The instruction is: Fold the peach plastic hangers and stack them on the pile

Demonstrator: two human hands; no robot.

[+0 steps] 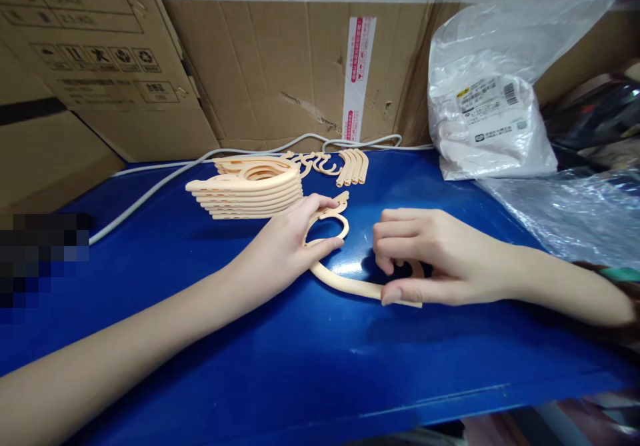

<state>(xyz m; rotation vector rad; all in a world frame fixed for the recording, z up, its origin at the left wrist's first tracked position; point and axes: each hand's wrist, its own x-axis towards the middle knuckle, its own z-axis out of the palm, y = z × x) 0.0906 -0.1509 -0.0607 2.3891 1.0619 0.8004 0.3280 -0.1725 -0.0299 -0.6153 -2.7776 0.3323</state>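
A beige plastic clothes hanger (346,282) lies over the blue table, its curved arm stretching to the right. My left hand (296,233) is closed on its ringed middle part, thumb below the ring and fingers above it. At the arm's far end, my right hand (435,253) is closed with the thumb along the tip and the fingers curled over; they partly hide another curved beige piece there. Just behind my left hand stands a neat stack of matching beige hanger parts (250,193). Several loose hooks (325,165) and short curved arm pieces (353,166) lie farther back.
A white cable (165,209) snakes across the back and left of the blue table (280,366). Cardboard boxes (280,66) wall off the rear and left. At the back right sits a white plastic bag (493,123) with labels, beside clear plastic wrap (560,209).
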